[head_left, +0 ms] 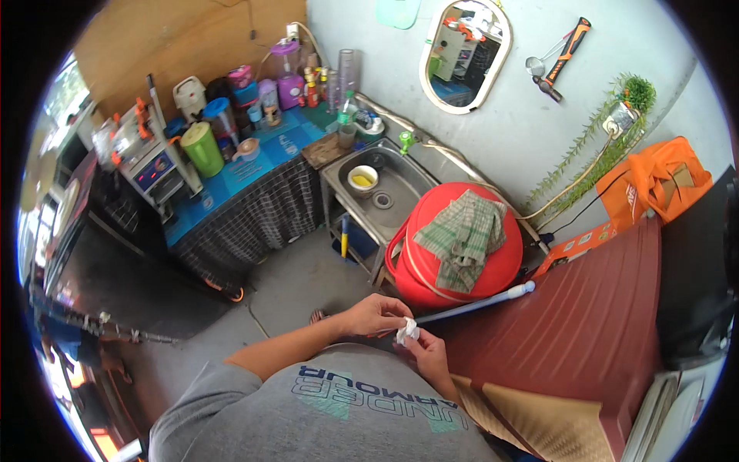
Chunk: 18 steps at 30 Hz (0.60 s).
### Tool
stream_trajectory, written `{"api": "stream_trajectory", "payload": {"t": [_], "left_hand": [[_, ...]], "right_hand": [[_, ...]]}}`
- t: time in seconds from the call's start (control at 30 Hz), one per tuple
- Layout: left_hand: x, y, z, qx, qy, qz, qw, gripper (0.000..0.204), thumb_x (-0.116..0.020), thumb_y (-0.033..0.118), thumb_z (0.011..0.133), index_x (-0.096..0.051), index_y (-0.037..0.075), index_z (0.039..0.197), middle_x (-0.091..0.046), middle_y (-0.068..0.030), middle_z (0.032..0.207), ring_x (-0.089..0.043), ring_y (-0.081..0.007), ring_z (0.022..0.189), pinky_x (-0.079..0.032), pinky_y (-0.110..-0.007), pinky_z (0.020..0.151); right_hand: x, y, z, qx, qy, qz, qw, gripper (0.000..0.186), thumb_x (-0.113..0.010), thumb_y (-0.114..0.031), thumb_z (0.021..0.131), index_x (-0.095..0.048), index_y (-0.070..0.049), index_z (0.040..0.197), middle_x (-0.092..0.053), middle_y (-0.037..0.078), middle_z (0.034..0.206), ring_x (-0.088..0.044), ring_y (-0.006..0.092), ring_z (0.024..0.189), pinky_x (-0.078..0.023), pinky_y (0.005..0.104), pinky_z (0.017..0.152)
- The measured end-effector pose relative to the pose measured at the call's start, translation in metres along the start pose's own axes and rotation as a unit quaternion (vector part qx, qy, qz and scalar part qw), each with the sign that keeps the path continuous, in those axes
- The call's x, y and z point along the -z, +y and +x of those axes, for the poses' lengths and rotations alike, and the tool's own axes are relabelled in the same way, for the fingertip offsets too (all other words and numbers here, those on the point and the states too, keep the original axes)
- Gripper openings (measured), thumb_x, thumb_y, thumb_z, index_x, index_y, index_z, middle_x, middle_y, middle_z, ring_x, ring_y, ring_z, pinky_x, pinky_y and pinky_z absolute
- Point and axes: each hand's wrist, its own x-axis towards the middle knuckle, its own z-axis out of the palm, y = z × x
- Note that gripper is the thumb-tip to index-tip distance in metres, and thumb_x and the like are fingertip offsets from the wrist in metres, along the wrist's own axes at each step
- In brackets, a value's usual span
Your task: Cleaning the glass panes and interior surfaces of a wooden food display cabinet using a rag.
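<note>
The left hand [376, 313] and right hand [429, 359] pinch a crumpled white tissue [407, 331], near the maroon ribbed panel's [570, 323] left edge; grey floor [296, 285] stretches toward the checked curtain [258, 219].

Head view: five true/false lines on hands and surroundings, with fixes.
1. The left hand and right hand both touch the crumpled white piece. True.
2. A white bowl sits in the sink. True.
3. The checked cloth lies in the sink. False: it is on the red container.
4. The hammer hangs right of the mirror. True.
5. The green pitcher stands on the floor. False: it is on the blue-covered counter.
</note>
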Motion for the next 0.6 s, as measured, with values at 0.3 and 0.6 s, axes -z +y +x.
{"api": "stream_trajectory", "payload": {"t": [0.3,0.6], "left_hand": [[0.277,0.114,0.281,-0.148,0.199,0.489,0.837,0.032,-0.073,0.024,0.081,-0.071,0.003,0.105,-0.073,-0.0175,0.093,-0.071,-0.0352,0.088,-0.056,-0.04,0.079],[0.343,0.215,0.481,0.012,0.124,0.73,0.673,0.043,-0.069,0.041,0.082,-0.071,0.004,0.104,-0.073,-0.0186,0.099,-0.07,-0.0368,0.096,-0.056,-0.046,0.083]], "right_hand": [[-0.035,-0.036,0.164,0.028,0.191,-0.058,0.98,0.022,-0.069,-0.012,0.093,-0.073,0.005,0.107,-0.074,0.004,0.092,-0.066,0.0087,0.085,-0.052,0.0238,0.079],[-0.055,-0.013,0.462,-0.15,0.203,0.147,0.956,0.025,-0.063,-0.013,0.096,-0.066,0.005,0.112,-0.07,0.012,0.103,-0.07,0.0234,0.087,-0.06,0.0372,0.08]]}}
